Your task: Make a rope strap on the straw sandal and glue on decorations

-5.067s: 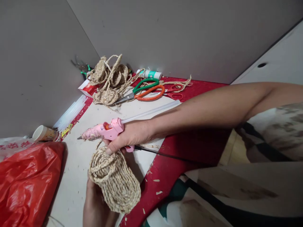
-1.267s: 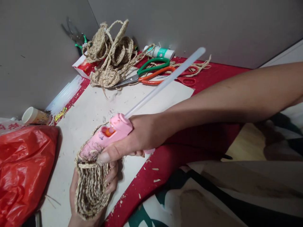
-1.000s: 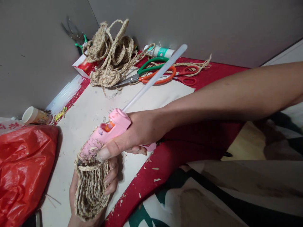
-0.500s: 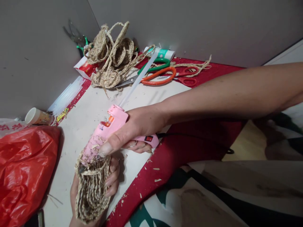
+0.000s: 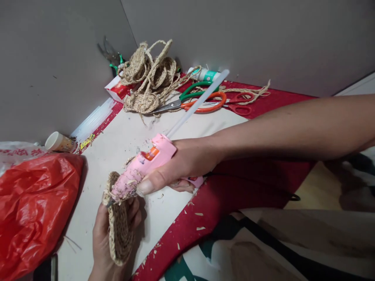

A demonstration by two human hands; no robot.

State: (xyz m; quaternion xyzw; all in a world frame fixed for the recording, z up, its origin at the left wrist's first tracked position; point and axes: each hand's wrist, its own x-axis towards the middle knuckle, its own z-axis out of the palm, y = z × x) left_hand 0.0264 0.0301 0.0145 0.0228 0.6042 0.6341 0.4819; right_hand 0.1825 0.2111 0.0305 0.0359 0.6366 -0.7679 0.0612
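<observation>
My right hand (image 5: 181, 166) grips a pink glue gun (image 5: 143, 166) with a long clear glue stick (image 5: 197, 103) rising from its back. The gun's tip rests against the top edge of a small woven straw piece (image 5: 118, 224). My left hand (image 5: 107, 242) holds that straw piece from below, turned edge-on, with the fingers wrapped round its side. Both hands are over a pale board (image 5: 123, 136) lying on a red cloth (image 5: 234, 183).
A red plastic bag (image 5: 32, 210) lies at the left. Braided straw cords (image 5: 149, 84), green and orange scissors (image 5: 193, 102), red scissors (image 5: 240, 103), a glue tube (image 5: 206, 74), clear glue sticks (image 5: 93, 119) and a paper cup (image 5: 60, 142) sit along the grey walls.
My left hand has turned the straw piece from flat to edge-on. The glue gun has stayed at its top edge while tilting, and the glue stick has swung round.
</observation>
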